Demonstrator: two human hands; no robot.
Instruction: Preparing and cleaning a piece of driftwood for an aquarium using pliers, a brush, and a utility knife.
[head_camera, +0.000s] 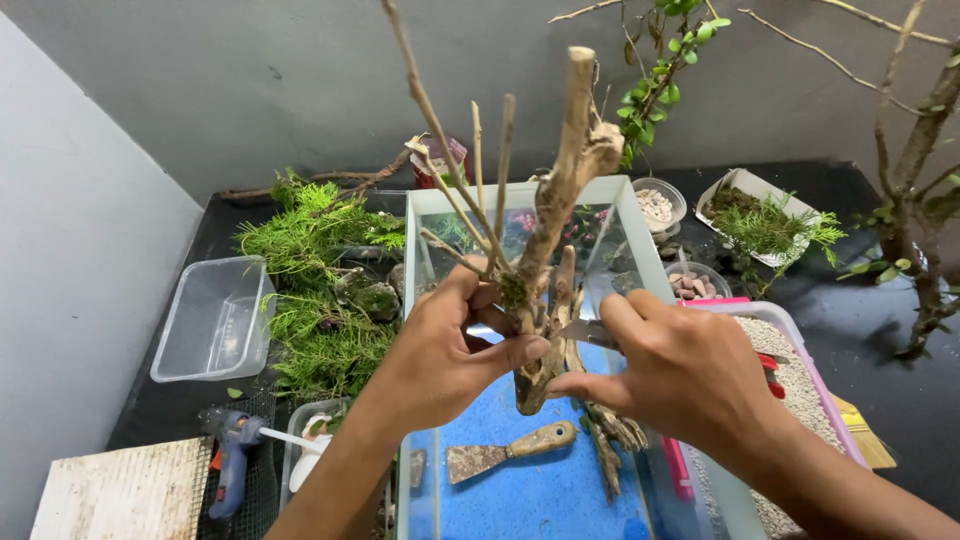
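My left hand (440, 350) grips a branched piece of dry driftwood (560, 190) upright above a glass tank (420, 215) with a blue floor. A small tuft of moss sits on the wood near my left thumb. My right hand (680, 365) holds a thin metal tool (585, 332) with its tip against the wood's lower stem. A putty knife (505, 452) with a wooden handle lies on the blue floor below. More twisted wood (610, 440) rests in the tank under my right hand.
Green moss and fern clumps (320, 290) lie left of the tank, beside a clear plastic tub (210, 320). A blue glue gun (232, 455) lies near left. A tray of white gravel (800, 385), bowls of pebbles (655, 205) and leafy branches (920, 170) stand right.
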